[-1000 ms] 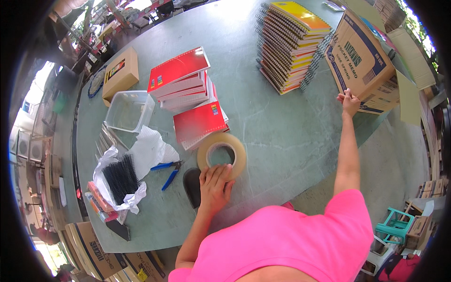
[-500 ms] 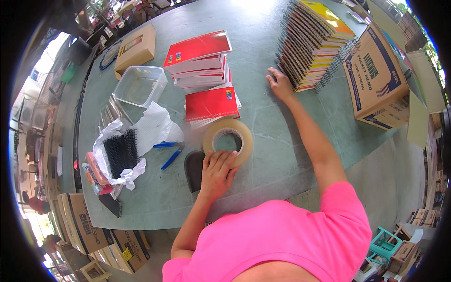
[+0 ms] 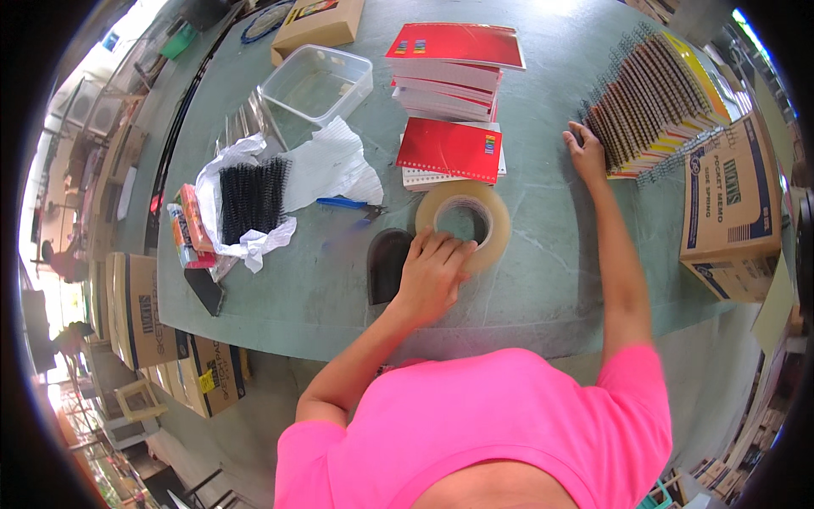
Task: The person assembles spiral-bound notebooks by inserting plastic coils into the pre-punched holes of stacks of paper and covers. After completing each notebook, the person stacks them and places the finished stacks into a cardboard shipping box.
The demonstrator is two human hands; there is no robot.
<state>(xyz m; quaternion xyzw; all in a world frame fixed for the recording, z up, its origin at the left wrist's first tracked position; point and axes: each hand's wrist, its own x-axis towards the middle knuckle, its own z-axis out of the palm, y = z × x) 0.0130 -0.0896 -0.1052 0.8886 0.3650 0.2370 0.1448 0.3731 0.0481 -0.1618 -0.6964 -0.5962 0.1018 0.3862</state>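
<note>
A wide green bench (image 3: pixel 543 280) fills the room in front of the person in the pink shirt, who leans over its near edge. At the far right a brown cardboard box (image 3: pixel 731 204) sits half off the corner, and just beside it a long fanned row of spiral-bound notebooks (image 3: pixel 653 102) leans across the surface. The right hand (image 3: pixel 587 151) lies flat with fingers spread against the near end of that row, its grip closed on nothing. In the middle stands a stack of red-covered notebooks (image 3: pixel 454 72), with a single red notebook (image 3: pixel 449 151) lying flat just in front of it. To the left are a clear plastic tub (image 3: pixel 318 83) and a crumpled white bag (image 3: pixel 254 204) holding black comb bindings (image 3: pixel 252 193). The big roll of clear tape (image 3: pixel 464 222) lies flat near the bench's front edge, touching the single red notebook's near side. The left hand (image 3: pixel 432 273) rests on the roll's near rim, fingers draped loosely over it, not clamped. A dark rounded pad (image 3: pixel 388 265) lies right beside that hand, and a small blue-handled tool (image 3: pixel 348 204) lies just beyond.
</note>
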